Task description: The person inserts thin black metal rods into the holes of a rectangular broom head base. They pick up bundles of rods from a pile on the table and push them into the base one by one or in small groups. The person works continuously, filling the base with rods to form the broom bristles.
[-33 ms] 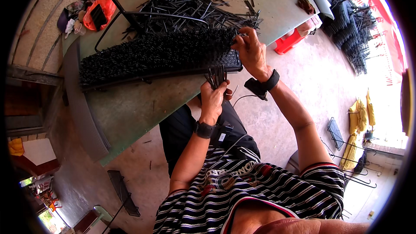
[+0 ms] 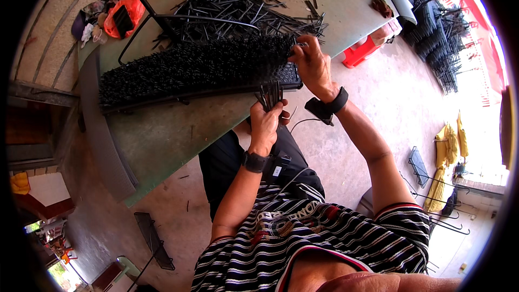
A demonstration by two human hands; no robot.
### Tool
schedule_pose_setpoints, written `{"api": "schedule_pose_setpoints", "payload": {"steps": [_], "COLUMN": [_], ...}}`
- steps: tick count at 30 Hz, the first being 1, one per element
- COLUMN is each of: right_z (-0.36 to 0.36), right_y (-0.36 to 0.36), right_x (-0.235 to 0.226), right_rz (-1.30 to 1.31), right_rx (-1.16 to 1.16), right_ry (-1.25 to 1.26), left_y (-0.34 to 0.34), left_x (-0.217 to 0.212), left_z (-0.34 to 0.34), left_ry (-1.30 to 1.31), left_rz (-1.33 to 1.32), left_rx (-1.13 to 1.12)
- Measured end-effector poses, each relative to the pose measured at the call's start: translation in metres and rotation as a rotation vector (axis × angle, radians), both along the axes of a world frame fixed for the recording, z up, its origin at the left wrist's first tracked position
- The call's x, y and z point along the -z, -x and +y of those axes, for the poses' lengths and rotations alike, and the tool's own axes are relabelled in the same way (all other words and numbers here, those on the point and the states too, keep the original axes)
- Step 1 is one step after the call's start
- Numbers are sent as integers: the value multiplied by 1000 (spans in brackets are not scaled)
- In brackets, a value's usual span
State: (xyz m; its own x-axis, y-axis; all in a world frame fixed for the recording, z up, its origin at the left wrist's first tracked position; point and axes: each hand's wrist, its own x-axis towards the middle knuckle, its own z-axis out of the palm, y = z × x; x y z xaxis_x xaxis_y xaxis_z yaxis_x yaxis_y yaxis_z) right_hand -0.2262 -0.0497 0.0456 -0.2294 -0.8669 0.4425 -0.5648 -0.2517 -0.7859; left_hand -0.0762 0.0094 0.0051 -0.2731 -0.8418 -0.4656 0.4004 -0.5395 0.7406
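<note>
1. At a green work table (image 2: 178, 130), a seated person's left hand (image 2: 266, 121) is clenched round a small bundle of black pins (image 2: 270, 95), held upright just below the table's near edge.
2. The right hand (image 2: 311, 65) pinches at the right end of a long black bristled panel (image 2: 194, 67) lying across the table; whether a pin sits between those fingertips cannot be told.
3. Risk: the bundle could fan out and spill to the floor if the fist slackens.
4. Risk: the panel overhangs the near edge and may tip off under a hard push.
5. The loose pin heap (image 2: 243, 0) at the far side could snag a sleeve.
</note>
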Motion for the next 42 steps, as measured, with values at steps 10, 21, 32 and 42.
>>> {"api": "schedule_pose_setpoints", "payload": {"steps": [10, 21, 32, 42], "right_z": [19, 10, 25, 38], "right_y": [-8, 9, 4, 4], "right_x": [-29, -28, -16, -5], "right_rz": [472, 30, -193, -438], "right_rx": [-342, -376, -310, -239], "right_ry": [-93, -372, -651, -590], "left_y": [-2, 0, 7, 12], "left_x": [7, 17, -1, 0], "left_z": [1, 1, -5, -8], "left_ry": [127, 150, 90, 24], "left_rz": [-7, -58, 195, 146], "left_rx": [57, 202, -26, -205]}}
